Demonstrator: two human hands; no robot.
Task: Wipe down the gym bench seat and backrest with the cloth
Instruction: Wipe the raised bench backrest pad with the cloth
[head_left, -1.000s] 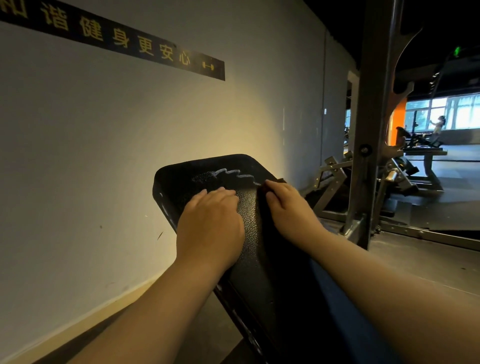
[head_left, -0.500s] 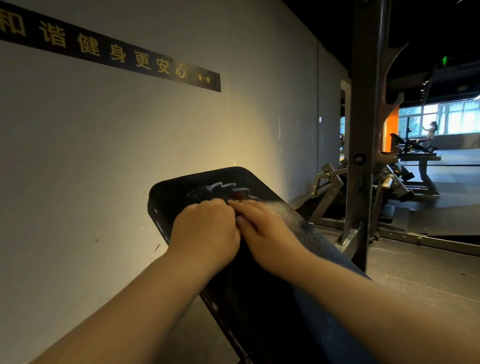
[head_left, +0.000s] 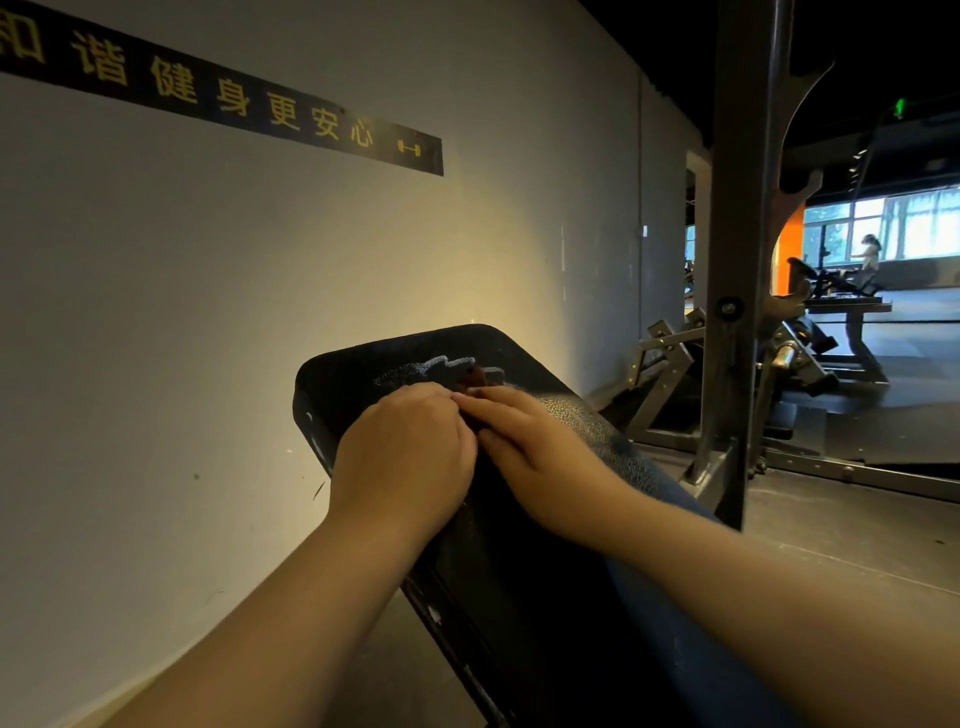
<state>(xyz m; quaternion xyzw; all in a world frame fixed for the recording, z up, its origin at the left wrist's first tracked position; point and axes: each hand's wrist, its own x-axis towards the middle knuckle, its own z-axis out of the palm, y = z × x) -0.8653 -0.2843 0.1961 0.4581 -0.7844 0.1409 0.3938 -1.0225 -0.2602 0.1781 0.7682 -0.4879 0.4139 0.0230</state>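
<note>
The black padded backrest of the gym bench slopes up towards the wall, with a pale logo near its top. Both of my hands lie on its upper part, fingertips meeting. My left hand has its fingers curled down, and its fingertips are hidden. My right hand lies flatter, its fingers stretched leftwards and pressing on a dark cloth. Only a small dark reddish bit of that cloth shows past the fingers. The seat lies below the frame, hidden by my arms.
A pale wall with a black sign strip runs close along the left. A steel rack upright stands right of the bench, with other machines and bright windows far beyond. Dark floor spreads to the right.
My right hand has slid left from the backrest's right edge to meet my left hand. The view has tipped up a little.
</note>
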